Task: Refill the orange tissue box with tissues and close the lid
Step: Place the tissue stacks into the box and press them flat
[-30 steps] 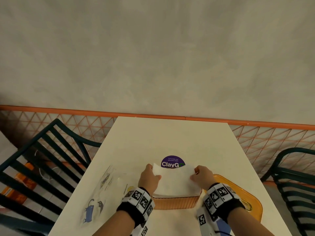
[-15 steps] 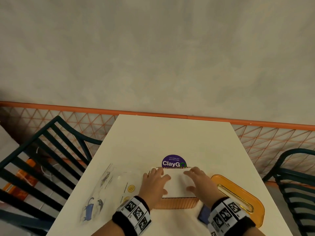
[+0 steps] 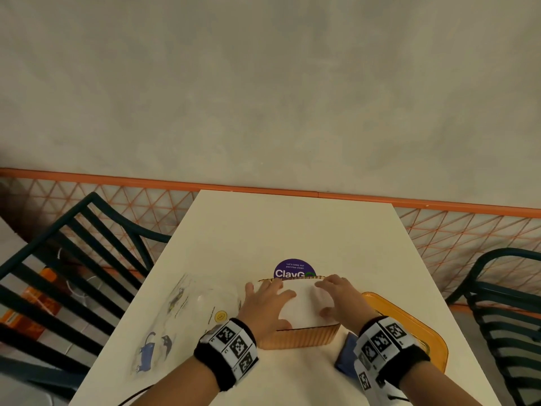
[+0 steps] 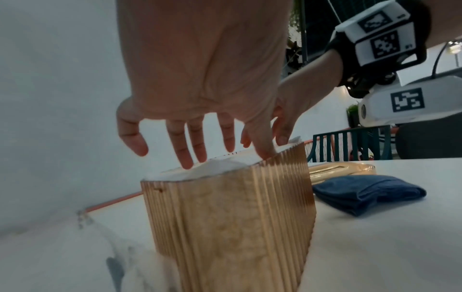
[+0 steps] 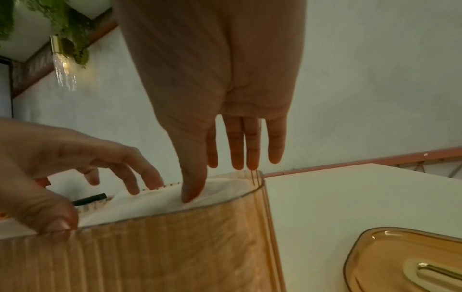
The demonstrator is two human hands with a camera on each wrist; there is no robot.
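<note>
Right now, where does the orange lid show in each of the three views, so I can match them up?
Head: the orange lid lies flat on the table, lower right, partly behind the right wrist.
Left wrist: a thin strip of it at middle right, behind the blue cloth.
Right wrist: its corner at bottom right.
Shared landmark: the ribbed orange tissue box, beside the lid in every view.

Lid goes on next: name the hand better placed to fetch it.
Right. The lid lies on the table just right of the tissue box, beside the right hand; the left hand would have to cross over the box.
</note>
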